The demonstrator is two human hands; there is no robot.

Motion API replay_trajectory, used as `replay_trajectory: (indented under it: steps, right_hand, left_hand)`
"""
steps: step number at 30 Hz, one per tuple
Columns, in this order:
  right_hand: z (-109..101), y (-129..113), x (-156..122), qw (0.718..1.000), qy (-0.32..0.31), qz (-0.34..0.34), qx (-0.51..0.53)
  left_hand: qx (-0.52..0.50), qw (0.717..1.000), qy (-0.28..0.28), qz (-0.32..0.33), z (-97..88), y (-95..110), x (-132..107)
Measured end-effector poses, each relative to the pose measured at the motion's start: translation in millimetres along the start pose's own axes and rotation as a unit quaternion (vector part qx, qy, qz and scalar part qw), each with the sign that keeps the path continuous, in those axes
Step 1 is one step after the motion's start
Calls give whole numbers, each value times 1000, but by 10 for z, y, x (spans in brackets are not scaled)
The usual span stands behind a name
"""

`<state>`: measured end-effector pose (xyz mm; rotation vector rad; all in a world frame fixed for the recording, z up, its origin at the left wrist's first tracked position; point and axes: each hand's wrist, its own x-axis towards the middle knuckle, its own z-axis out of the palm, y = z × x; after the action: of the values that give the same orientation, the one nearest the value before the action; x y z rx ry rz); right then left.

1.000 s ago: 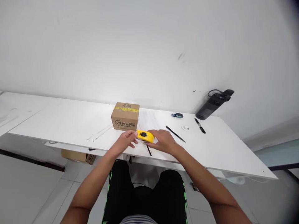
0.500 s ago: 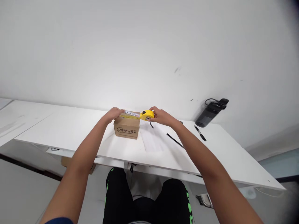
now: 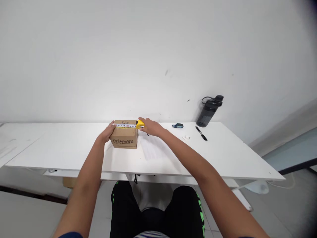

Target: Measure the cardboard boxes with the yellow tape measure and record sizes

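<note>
A small brown cardboard box (image 3: 123, 140) with dark printing on its front stands on the white table. Across its top lies the pulled-out blade of a yellow tape measure (image 3: 140, 124), its numbers facing up. At the box's left edge, my left hand (image 3: 108, 132) pinches the blade's free end, its fingers partly hidden against the box. My right hand (image 3: 150, 127) is closed around the yellow case, just past the box's right edge. A sheet of white paper (image 3: 149, 148) lies right of the box, and a dark strip pokes out below my right hand.
Toward the wall at right stands a dark bottle (image 3: 207, 112) with a carrying loop. A black pen (image 3: 201, 133), a dark key fob (image 3: 177, 125) and a small white item (image 3: 186, 137) lie on the white table (image 3: 223, 158). My knees are below its front edge.
The blade has come down flat onto the box top, and more of it is drawn out. My left hand has lowered to the box's left edge. The view has shifted, uncovering the key fob.
</note>
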<state>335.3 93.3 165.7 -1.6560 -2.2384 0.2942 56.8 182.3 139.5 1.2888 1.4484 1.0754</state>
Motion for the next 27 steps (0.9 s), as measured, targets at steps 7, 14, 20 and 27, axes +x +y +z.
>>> replay_trajectory:
  steps: [7, 14, 20, 27]
  right_hand:
    - [140, 81, 5, 997, 53, 8, 63]
    - [164, 67, -108, 995, 65, -1, 80]
    - [98, 72, -326, 996, 74, -1, 45]
    - [14, -34, -522, 992, 90, -25, 80]
  left_hand:
    - [15, 998, -35, -54, -55, -85, -418]
    - [86, 995, 23, -54, -59, -88, -818]
    - [115, 990, 32, -76, 33, 25, -898]
    - [151, 987, 33, -51, 145, 117, -818]
